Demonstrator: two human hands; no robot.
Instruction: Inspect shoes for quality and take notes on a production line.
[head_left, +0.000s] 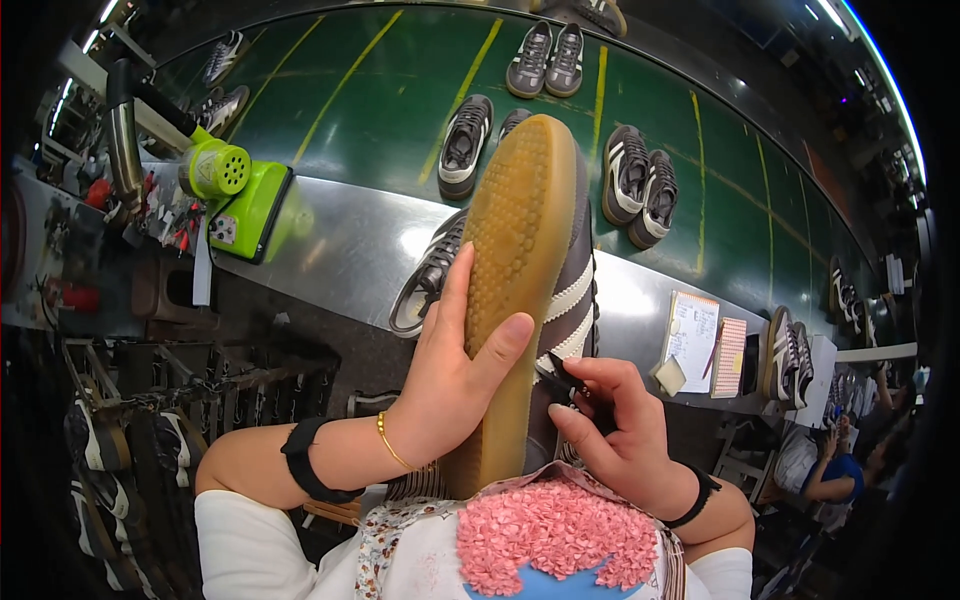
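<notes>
A dark grey-brown sneaker point(568, 290) with white side stripes and a gum sole is tipped on its side in front of me, its sole turned to the left and its heel end near my apron. My left hand point(450, 350) grips it, fingers lying along the sole and thumb over the sole's edge. Between the thumb and fingers of my right hand point(620, 420) is a small, thin black tool point(568, 378); its kind is not clear. The tool's tip is at the white stripes. Behind the held shoe, another sneaker point(430, 275) lies on the metal ledge, partly covered.
A green conveyor belt point(380, 110) with yellow lines carries pairs of sneakers point(640, 185). Left on the metal ledge point(330, 235) stands a bright green machine point(245, 205). Notepads point(693, 335) and a sneaker pair point(785, 355) sit at right. A shoe rack point(180, 430) stands lower left.
</notes>
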